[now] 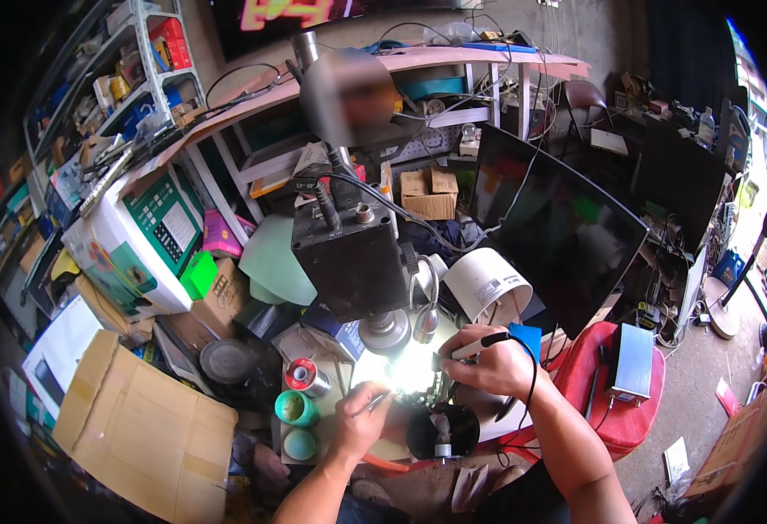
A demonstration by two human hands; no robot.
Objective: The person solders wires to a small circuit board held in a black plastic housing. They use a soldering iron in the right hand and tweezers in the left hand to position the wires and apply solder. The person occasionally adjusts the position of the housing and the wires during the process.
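My right hand [495,365] is closed around a soldering iron [478,347] with a white and black handle, its black cable looping over my wrist. My left hand [362,421] pinches a thin metal tool, apparently tweezers [369,404]. Both hands meet under a black microscope [348,262], whose lens housing [385,332] hangs just above. Bright lamp light [414,371] washes out the workpiece between them, so its kind is hidden. Left of my left hand stand a solder spool [307,377] with a red hub and a teal jar [295,408] of brownish paste.
A black round container [443,431] stands close below the work spot. A white cylinder [488,285] and a large dark screen [558,227] lie beyond my right hand. A silver-blue box [632,362] sits on a red stool [597,393]. Cardboard [148,428] leans at left.
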